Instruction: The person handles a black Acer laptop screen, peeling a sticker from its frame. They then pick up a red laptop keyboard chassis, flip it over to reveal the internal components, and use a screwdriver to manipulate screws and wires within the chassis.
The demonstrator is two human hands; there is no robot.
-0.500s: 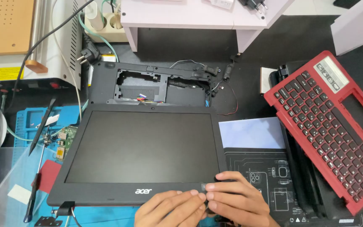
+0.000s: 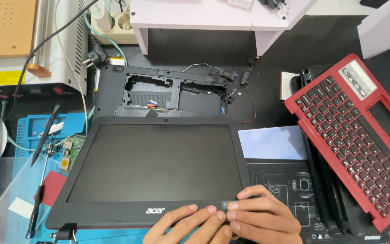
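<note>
at the near edge of the laptop screen panel (image 2: 154, 169), both hands sit much as half a second ago. left hand (image 2: 190, 224) lies flat, fingers together on the lower bezel; right hand (image 2: 265, 216) pinches the bezel's right corner, possibly on a small tab. no visible lift since then. behind it, the open black base shell (image 2: 163, 92) holds loose wires; the red keyboard cover (image 2: 355, 131) lies well apart.
</note>
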